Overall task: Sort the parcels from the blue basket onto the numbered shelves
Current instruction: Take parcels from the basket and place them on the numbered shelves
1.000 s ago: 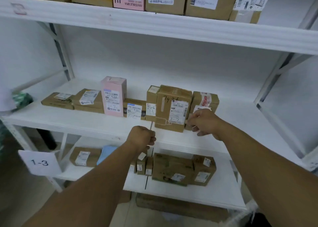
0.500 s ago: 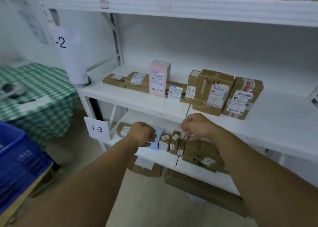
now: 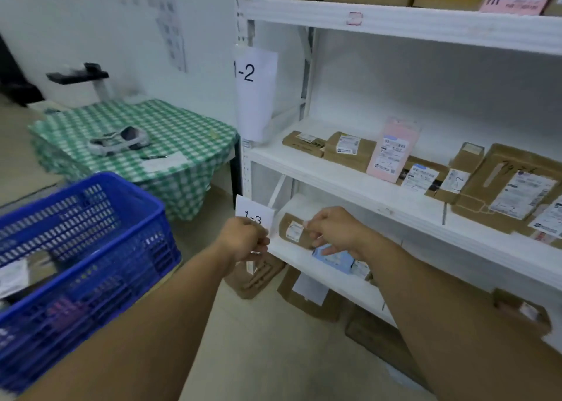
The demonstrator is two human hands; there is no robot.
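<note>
Looks like the gap between one parcel and the next. Left hand (image 3: 243, 239) at centre frame, fingers curled into a loose fist with nothing visible inside. Right hand (image 3: 337, 233) just beside it, fingers bent and hanging slack, clamped on nothing either. Blue basket (image 3: 91, 248) at lower left, parked close to the rack, presumably to keep the reach short. Left to sort in there: at least two, a white-labelled parcel (image 3: 12, 276) and a brownish parcel (image 3: 42, 267), both too blurred to read, maybe more underneath. Two paper signs on the rack post, the "1-2" sign (image 3: 255, 93) and the "1-3" sign (image 3: 254, 215), each hung level with its own shelf, pretty clearly for matching against the handwritten marks on the labels. Count on the 1-2 shelf (image 3: 334, 184), right of centre: seven in a row, six brown plus one pink box (image 3: 392, 151) stood upright, the last one cut off by the right edge. Labels mostly turned up or forward, probably for quick checking. On the 1-3 shelf (image 3: 304, 257) below: a brown parcel (image 3: 293, 230), a light blue parcel (image 3: 333, 259) directly under the right hand, and one more white-labelled bit half hidden behind the forearm, so three at a guess. Top shelf along the upper right: at least four, cropped. Table (image 3: 170, 145) with the green check cloth at upper left, not part of the sorting by the look of it.
</note>
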